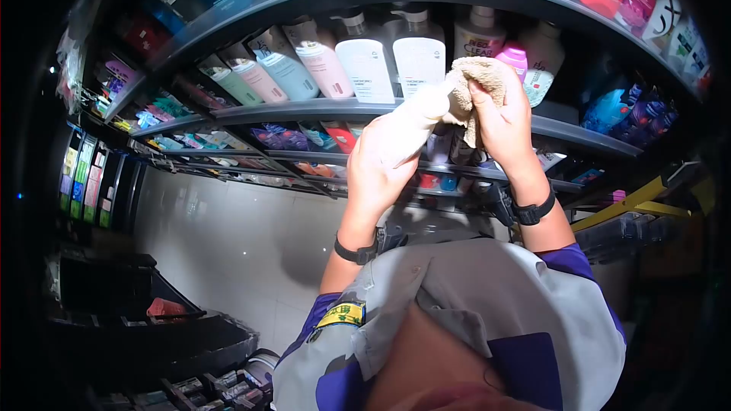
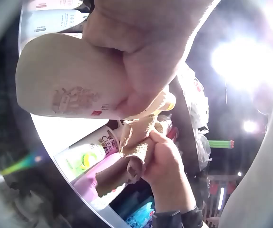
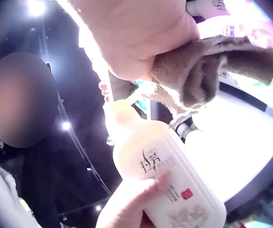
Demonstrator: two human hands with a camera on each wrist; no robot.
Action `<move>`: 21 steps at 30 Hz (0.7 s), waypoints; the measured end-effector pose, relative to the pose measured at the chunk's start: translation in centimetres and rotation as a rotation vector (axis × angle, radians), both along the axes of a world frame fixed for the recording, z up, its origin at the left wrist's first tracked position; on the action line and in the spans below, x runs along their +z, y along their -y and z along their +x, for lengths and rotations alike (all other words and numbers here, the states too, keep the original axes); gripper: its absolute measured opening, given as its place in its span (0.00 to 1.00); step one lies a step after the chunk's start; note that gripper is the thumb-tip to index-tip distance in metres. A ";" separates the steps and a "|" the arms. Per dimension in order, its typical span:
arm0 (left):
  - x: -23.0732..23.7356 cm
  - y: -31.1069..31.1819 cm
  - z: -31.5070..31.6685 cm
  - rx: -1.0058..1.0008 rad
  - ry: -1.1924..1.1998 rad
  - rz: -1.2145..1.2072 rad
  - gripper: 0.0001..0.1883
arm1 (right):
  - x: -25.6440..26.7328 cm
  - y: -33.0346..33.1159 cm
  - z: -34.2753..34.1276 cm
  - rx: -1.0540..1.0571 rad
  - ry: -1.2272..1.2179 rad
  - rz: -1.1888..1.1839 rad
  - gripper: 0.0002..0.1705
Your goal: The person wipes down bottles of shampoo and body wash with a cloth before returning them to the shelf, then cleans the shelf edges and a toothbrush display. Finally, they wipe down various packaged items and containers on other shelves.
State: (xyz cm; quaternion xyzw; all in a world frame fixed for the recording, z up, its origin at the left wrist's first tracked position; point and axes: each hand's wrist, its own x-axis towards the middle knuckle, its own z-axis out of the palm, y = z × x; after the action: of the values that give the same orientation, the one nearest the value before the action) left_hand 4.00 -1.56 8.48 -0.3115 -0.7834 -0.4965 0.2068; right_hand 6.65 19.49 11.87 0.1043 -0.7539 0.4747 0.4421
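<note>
White bottle (image 1: 407, 133), head view: slanted before the shelf (image 1: 297, 109), gripped by the left hand (image 1: 375, 164).
Tan cloth (image 1: 487, 76), head view: held in the right hand (image 1: 506, 118), at the bottle's top end.
Bottle, left wrist view: reddish print (image 2: 77, 100) showing; beyond, cloth hangs before a pink bottle (image 2: 91, 183).
Bottle, right wrist view: left hand's thumb (image 3: 148, 188) across its front, below black lettering (image 3: 151, 161); cloth bunched in the right hand.

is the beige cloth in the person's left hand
No, the right hand grips the beige cloth, while the left hand holds a white pump bottle.
</note>
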 end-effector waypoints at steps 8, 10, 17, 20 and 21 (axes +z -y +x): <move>-0.8 -1.3 -1.6 -0.038 -0.070 -0.028 0.19 | 3.9 3.8 0.2 -0.291 -0.299 0.566 0.22; 2.3 -1.9 -0.4 -0.077 0.167 -0.076 0.13 | 2.8 5.3 -0.9 -0.158 -0.215 0.574 0.27; -0.1 -1.9 -2.5 -0.163 -0.225 -0.108 0.16 | 0.5 3.3 0.0 -0.048 -0.070 0.475 0.26; -0.9 -2.0 -2.3 -0.381 0.426 0.376 0.22 | 0.8 2.4 -1.0 -0.143 -0.159 0.202 0.25; -1.0 -2.0 -2.3 -0.371 0.426 0.380 0.22 | 0.8 2.6 -1.6 -0.161 -0.169 0.149 0.24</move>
State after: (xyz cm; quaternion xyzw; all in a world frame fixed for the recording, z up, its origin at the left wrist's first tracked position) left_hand 1.74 0.48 7.49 -0.2940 -0.6325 -0.7166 -0.0011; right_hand 5.09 16.92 12.68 0.1156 -0.7532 0.3698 0.5316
